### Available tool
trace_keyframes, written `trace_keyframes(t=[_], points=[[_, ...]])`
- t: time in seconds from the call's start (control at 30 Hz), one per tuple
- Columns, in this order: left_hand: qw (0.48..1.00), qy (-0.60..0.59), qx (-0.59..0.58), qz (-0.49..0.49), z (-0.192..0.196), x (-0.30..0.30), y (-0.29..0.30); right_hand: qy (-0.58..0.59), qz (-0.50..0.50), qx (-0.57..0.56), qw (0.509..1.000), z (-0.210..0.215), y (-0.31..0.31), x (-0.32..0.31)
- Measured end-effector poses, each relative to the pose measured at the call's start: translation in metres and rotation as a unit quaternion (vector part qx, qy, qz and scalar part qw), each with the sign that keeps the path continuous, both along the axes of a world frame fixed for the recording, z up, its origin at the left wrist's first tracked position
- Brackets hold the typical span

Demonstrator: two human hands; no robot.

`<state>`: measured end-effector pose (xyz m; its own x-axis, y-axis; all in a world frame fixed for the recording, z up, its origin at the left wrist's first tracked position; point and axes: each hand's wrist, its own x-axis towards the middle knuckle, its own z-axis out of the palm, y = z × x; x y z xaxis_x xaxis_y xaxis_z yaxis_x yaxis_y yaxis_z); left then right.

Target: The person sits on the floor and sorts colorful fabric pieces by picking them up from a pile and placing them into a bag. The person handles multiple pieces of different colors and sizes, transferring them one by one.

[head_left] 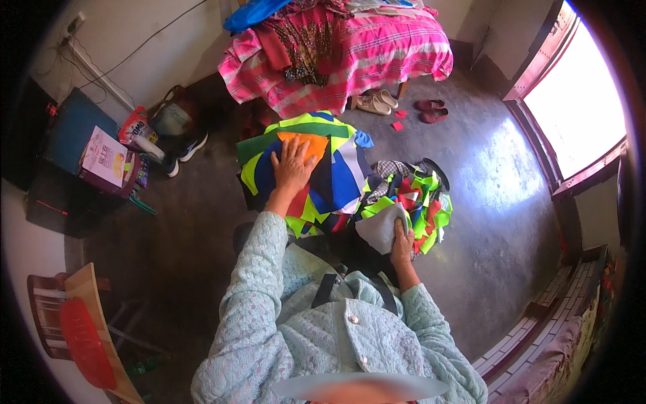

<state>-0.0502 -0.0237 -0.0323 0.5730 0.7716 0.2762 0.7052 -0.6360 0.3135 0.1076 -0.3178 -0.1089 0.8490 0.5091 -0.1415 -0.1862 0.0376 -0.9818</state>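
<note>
Person is bending over fabric on the floor (511,202), seen from above.

Left hand (293,165): lying flat, fingers spread, palm down, pressing on top of the cloth stack (316,168). It is gripping nothing, only resting on an orange piece (311,143) and the dark blue piece (266,174) beside it.

Cloth stack: sitting on the floor directly ahead of the person, between the person and the bed (377,47). Layers are showing green, neon yellow, blue, white and red, edges overlapping unevenly.

Right hand (402,241): fingers curled closed around a grey-white piece (383,225), holding it by its near edge, just right of the stack. The piece is lying against the scrap heap (420,195).

Scrap heap: a looser pile of small neon yellow, red and blue offcuts with some checked cloth, touching the stack's right side.

Surroundings: bed is carrying a pink striped cover with garments piled on it. Beige shoes (377,102) and dark red slippers (431,110) are lying near its foot; small red scraps (398,120) between them. A sneaker (192,147) and bags are sitting by the left wall. A wooden chair (81,330) with red seat is standing at lower left. Bright window (579,108) at right.
</note>
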Motion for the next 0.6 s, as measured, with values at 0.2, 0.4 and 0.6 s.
trace_keyframes(t=[0.2, 0.4, 0.6], points=[[0.947, -0.317, 0.015, -0.050, 0.014, -0.022, -0.004, 0.024, -0.023, 0.028, 0.999, -0.002, -0.001, -0.002], [0.975, -0.213, 0.061, 0.023, 0.002, -0.034, -0.048, 0.013, 0.022, 0.030, 0.999, 0.004, -0.001, -0.002], [0.978, -0.173, 0.100, 0.066, -0.011, -0.022, -0.051, 0.034, 0.008, 0.028, 0.999, -0.003, -0.002, 0.002]])
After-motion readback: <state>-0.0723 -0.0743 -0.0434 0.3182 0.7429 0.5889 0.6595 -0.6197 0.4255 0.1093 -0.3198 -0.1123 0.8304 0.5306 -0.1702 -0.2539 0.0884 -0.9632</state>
